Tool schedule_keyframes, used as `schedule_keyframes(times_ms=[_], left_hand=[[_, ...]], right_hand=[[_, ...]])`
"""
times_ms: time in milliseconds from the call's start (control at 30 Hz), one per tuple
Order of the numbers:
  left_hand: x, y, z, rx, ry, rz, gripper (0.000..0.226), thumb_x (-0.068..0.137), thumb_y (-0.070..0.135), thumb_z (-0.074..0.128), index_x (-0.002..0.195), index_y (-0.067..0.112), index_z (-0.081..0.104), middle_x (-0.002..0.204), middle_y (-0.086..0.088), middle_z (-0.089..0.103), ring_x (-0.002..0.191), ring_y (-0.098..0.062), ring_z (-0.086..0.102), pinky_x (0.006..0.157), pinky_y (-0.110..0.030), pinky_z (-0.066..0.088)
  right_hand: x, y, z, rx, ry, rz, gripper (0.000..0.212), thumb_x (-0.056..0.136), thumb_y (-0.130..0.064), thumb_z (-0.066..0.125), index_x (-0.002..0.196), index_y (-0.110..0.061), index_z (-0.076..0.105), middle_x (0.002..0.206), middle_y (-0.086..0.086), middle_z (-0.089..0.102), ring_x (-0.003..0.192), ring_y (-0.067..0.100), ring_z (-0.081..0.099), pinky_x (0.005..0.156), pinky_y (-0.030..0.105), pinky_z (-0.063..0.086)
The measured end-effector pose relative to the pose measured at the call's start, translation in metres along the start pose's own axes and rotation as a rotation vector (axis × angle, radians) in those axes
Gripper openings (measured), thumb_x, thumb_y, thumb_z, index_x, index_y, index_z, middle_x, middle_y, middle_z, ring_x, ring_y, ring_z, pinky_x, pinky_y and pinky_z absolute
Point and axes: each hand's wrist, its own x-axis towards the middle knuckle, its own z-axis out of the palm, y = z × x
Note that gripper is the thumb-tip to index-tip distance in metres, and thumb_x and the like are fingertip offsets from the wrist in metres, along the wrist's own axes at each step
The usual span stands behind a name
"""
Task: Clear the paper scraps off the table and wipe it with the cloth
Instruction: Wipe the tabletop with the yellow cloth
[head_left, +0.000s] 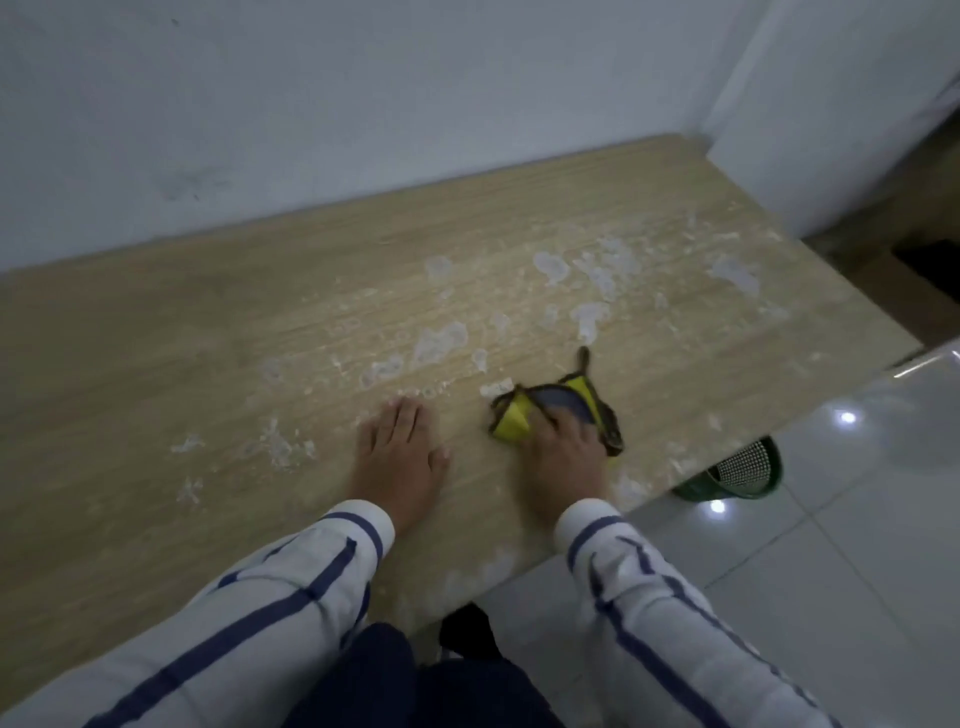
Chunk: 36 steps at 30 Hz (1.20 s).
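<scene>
While left hand (400, 452) lies flat on table (156, 338), fingers straight, holding nothing, right hand (563, 447) presses down on yellow-and-blue cloth (550, 408), fingers laid over it. Hands apart; cloth crumpled, just right of left hand. White paper scraps (439, 340) scattered beyond both hands, thickest past right hand; few left of left hand, some at table edge by right wrist. Green bin (743, 470) on floor, right of right hand.
</scene>
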Motion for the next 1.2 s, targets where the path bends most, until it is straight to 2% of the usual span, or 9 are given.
schedule_keyframes(times_ms=[100, 200, 267, 400, 533, 633, 800, 1000, 1200], left_hand=[[-0.003, 0.006, -0.006, -0.028, -0.078, 0.035, 0.061, 0.098, 0.043, 0.028, 0.149, 0.014, 0.014, 0.159, -0.005, 0.003, 0.145, -0.025, -0.003, 0.117, -0.044, 0.005], [-0.010, 0.015, -0.026, -0.110, -0.174, 0.102, 0.055, 0.099, 0.038, 0.031, 0.147, 0.012, 0.022, 0.157, -0.007, 0.014, 0.145, -0.024, 0.008, 0.117, -0.037, 0.009], [-0.017, 0.024, -0.041, -0.253, -0.241, 0.100, 0.052, 0.100, 0.036, 0.034, 0.146, 0.013, 0.027, 0.155, -0.006, 0.023, 0.142, -0.022, 0.020, 0.114, -0.034, 0.017], [-0.028, 0.042, -0.069, -0.561, -0.259, 0.089, 0.055, 0.097, 0.043, 0.039, 0.145, 0.018, 0.030, 0.151, -0.002, 0.031, 0.136, -0.021, 0.033, 0.108, -0.033, 0.029], [-0.027, 0.049, -0.106, -1.107, -0.159, -0.098, 0.047, 0.095, 0.046, 0.043, 0.136, 0.023, 0.045, 0.140, 0.000, 0.048, 0.124, -0.022, 0.047, 0.104, -0.041, 0.038], [-0.024, 0.038, -0.137, -1.357, -0.004, -0.189, 0.029, 0.097, 0.033, 0.044, 0.120, 0.022, 0.058, 0.117, -0.003, 0.064, 0.104, -0.023, 0.061, 0.090, -0.040, 0.049], [-0.025, 0.028, -0.173, -1.475, 0.145, -0.203, 0.023, 0.099, 0.017, 0.041, 0.109, 0.018, 0.062, 0.103, -0.007, 0.069, 0.089, -0.025, 0.068, 0.072, -0.036, 0.056], [-0.016, 0.034, -0.193, -1.604, 0.257, -0.306, 0.013, 0.094, 0.027, 0.054, 0.097, 0.018, 0.061, 0.096, -0.005, 0.069, 0.080, -0.026, 0.066, 0.060, -0.037, 0.053], [0.002, 0.047, -0.205, -1.492, 0.317, -0.319, 0.009, 0.093, 0.020, 0.055, 0.085, 0.016, 0.055, 0.088, -0.008, 0.065, 0.075, -0.026, 0.066, 0.063, -0.038, 0.057]], right_hand=[[-0.022, 0.010, 0.001, 0.044, 0.050, -0.043, 0.042, 0.086, -0.028, 0.045, 0.127, -0.024, 0.053, 0.130, 0.011, 0.051, 0.107, 0.039, 0.048, 0.087, 0.043, 0.042], [-0.017, 0.056, -0.017, 0.114, 0.010, 0.432, 0.040, 0.092, -0.021, 0.040, 0.131, -0.019, 0.049, 0.136, 0.013, 0.042, 0.119, 0.039, 0.040, 0.097, 0.044, 0.038], [-0.011, 0.063, -0.036, 0.134, -0.005, 0.562, 0.039, 0.093, -0.023, 0.037, 0.128, -0.014, 0.050, 0.135, 0.012, 0.045, 0.122, 0.036, 0.040, 0.098, 0.043, 0.038], [-0.007, -0.008, -0.074, 0.363, 0.059, 0.258, 0.033, 0.095, -0.014, 0.034, 0.118, -0.008, 0.056, 0.125, 0.012, 0.056, 0.112, 0.028, 0.051, 0.097, 0.036, 0.036], [-0.012, -0.081, -0.097, 0.900, 0.019, 0.077, 0.023, 0.092, -0.015, 0.041, 0.082, -0.004, 0.058, 0.095, 0.024, 0.059, 0.080, 0.030, 0.054, 0.069, 0.035, 0.040], [-0.014, -0.107, -0.120, 0.995, -0.097, -0.060, 0.026, 0.094, -0.015, 0.040, 0.089, -0.003, 0.062, 0.096, 0.020, 0.062, 0.082, 0.033, 0.057, 0.068, 0.035, 0.044], [0.001, -0.125, -0.144, 1.164, -0.164, -0.187, 0.020, 0.089, -0.016, 0.050, 0.106, -0.024, 0.056, 0.103, 0.008, 0.065, 0.093, 0.026, 0.063, 0.084, 0.047, 0.054], [0.020, -0.129, -0.164, 0.965, -0.203, -0.494, 0.044, 0.080, -0.029, 0.063, 0.121, -0.029, 0.047, 0.111, -0.005, 0.059, 0.096, 0.015, 0.058, 0.079, 0.032, 0.052], [0.053, -0.126, -0.178, 0.827, -0.064, -0.473, 0.016, 0.088, -0.024, 0.051, 0.079, -0.011, 0.053, 0.070, 0.002, 0.054, 0.063, 0.018, 0.048, 0.056, 0.029, 0.039]])
